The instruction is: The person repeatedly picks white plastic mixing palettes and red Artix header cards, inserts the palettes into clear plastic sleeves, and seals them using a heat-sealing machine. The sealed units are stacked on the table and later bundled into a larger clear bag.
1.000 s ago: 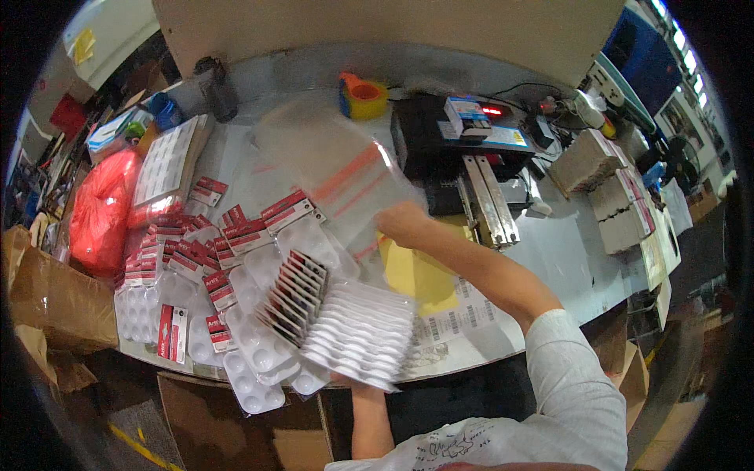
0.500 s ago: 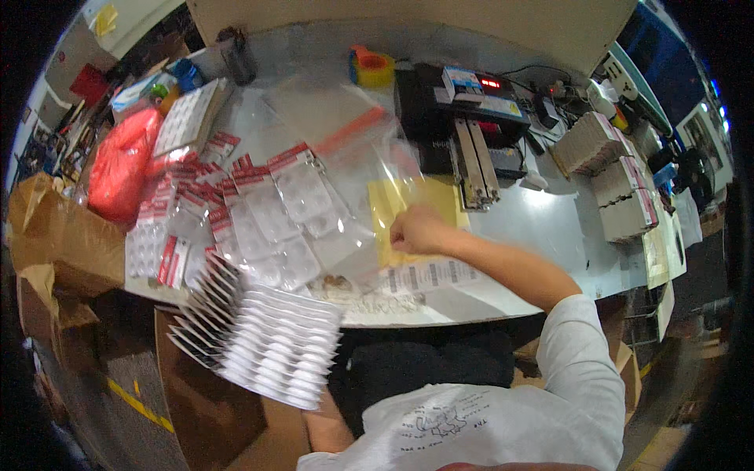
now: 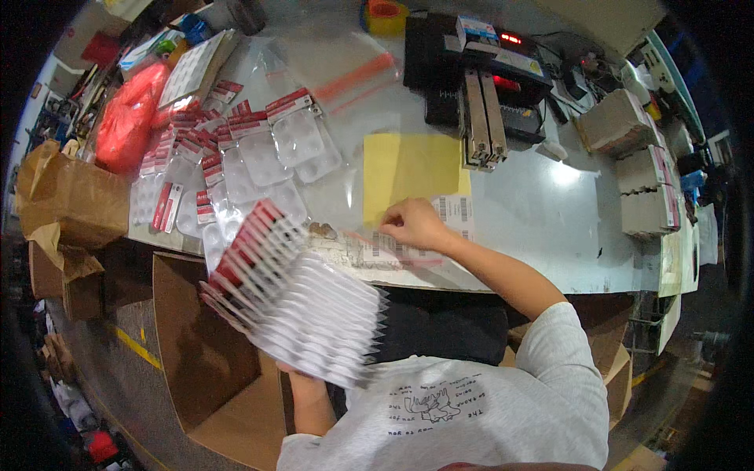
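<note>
A fanned stack of white plastic paint palettes with red header cards hangs over the table's front edge at the left. Beneath it, my left hand carries the stack; most of its fingers are hidden by the trays. My right hand is over a sheet of barcode labels, fingers curled together, and whatever they may pinch is too small to make out. A yellow sheet lies just behind this hand. Bagged palettes with red headers are spread over the table's left part.
A black sealing machine with a lit red display stands at the back. Stacked cards line the right side. A red plastic bag lies far left, near brown paper. Below the table edge is an open cardboard box.
The palette stack in my left hand has swung right and turned, showing its red headers. My right hand has drawn slightly nearer, off the yellow sheet to the labels. The view has shifted.
</note>
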A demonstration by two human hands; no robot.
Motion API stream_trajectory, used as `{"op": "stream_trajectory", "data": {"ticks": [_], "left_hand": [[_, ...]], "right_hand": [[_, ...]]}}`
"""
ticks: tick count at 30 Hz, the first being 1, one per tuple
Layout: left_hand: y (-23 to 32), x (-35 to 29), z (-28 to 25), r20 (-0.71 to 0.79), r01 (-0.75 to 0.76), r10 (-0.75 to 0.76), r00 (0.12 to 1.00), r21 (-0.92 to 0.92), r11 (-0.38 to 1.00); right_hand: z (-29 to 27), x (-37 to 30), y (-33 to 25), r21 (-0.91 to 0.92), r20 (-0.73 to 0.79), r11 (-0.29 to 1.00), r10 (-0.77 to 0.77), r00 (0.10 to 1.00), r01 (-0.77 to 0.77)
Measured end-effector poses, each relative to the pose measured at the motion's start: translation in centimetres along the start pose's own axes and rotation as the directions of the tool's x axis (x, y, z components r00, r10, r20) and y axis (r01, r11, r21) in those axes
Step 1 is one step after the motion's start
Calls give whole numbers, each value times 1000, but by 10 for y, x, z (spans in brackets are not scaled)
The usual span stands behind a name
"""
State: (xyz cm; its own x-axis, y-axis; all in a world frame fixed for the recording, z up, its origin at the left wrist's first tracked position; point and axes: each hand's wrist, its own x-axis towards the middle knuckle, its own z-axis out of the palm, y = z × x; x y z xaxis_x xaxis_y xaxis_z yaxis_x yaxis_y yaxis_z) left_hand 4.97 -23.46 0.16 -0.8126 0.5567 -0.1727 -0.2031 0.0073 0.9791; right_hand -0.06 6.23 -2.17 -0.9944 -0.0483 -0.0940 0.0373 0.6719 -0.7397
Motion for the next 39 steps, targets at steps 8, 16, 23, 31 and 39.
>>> {"op": "stream_trajectory", "data": {"ticks": [8, 16, 23, 31, 39], "left_hand": [[-2, 27, 50, 342, -50, 2, 940, 131, 990], [9, 17, 57, 200, 144, -212, 957, 308, 940], [14, 14, 62, 150, 67, -130, 980, 367, 928], [3, 16, 58, 150, -103, 69, 986, 236, 966], [5, 17, 55, 186, -115, 62, 981, 288, 951]], "right_hand": [[12, -8, 3, 14, 28, 949, -316, 948, 316], [-62, -16, -11, -123, 311, 968, -171, 935, 218], [-44, -15, -45, -134, 68, 972, -185, 980, 193], [-36, -24, -43, 177, 56, 983, -48, 997, 37], [-30, -19, -30, 345, -143, 928, 198, 970, -138]]}}
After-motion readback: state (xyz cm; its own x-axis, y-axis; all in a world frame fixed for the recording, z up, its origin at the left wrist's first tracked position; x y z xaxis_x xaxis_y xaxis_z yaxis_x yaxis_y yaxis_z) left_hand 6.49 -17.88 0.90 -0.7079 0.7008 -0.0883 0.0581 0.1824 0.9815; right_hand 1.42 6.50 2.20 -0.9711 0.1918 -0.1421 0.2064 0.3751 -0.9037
